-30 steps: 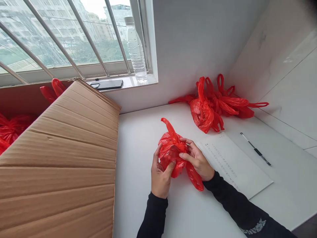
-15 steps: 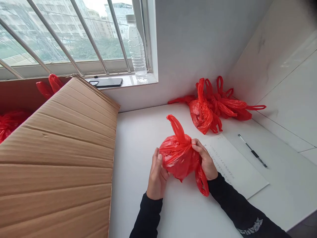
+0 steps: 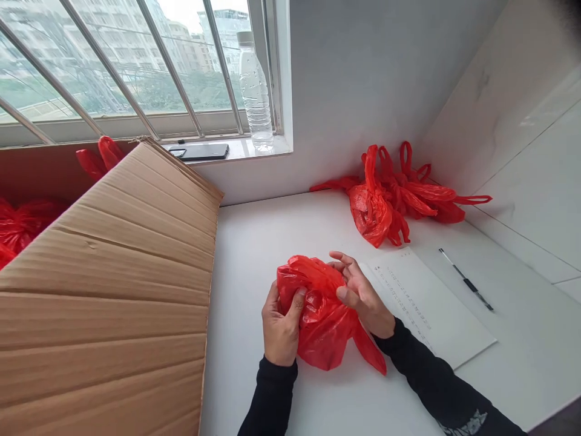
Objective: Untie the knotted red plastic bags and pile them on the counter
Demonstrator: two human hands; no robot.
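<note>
A red plastic bag (image 3: pixel 329 339) with something bundled inside is held above the white table (image 3: pixel 245 242). My left hand (image 3: pixel 282 330) grips its left side, thumb pressed on the front and fingers behind. At the bag's upper right is my right hand (image 3: pixel 365 300), its fingers spread and the thumb near or against the plastic. One loose end of the bag hangs down at the lower right. What lies inside cannot be made out.
More red bags (image 3: pixel 379 212) are heaped by the wall. Paper with writing (image 3: pixel 436 309) and a pen (image 3: pixel 467 281) lie on the right. A cardboard box (image 3: pixel 131 303) containing red bags stands at left. On the sill are a phone (image 3: pixel 206 151) and a water bottle (image 3: pixel 256 97).
The bag has been turned and lowered slightly, so its upright handle no longer shows. My right hand has loosened its pinch and spread its fingers. My left thumb now presses on the front.
</note>
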